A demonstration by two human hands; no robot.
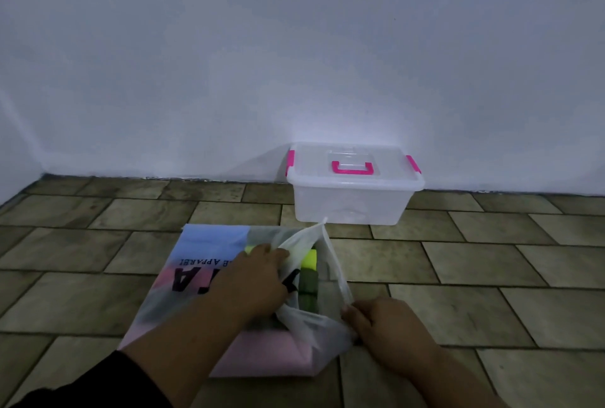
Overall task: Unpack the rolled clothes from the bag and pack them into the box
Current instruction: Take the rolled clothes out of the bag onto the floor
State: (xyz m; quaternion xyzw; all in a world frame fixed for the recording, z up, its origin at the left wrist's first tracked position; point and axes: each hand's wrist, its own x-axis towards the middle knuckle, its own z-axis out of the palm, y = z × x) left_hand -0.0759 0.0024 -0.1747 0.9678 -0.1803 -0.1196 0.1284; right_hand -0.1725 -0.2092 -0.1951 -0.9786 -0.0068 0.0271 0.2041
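A translucent plastic bag [196, 263] with black lettering lies flat on the floor, its mouth facing right. My left hand [252, 280] grips the upper flap of the mouth and holds it up. My right hand [379, 322] pinches the lower edge of the mouth. Inside the opening I see rolled clothes: a neon yellow roll [309, 259] and a dark green roll [308, 289] below it. A clear plastic box [353, 201] with pink latches and a pink handle stands against the wall beyond the bag, its lid on.
The floor [491, 276] is brown stone-pattern tile. A plain white wall [294, 63] runs along the back, directly behind the box. Bare floor lies left and right of the bag.
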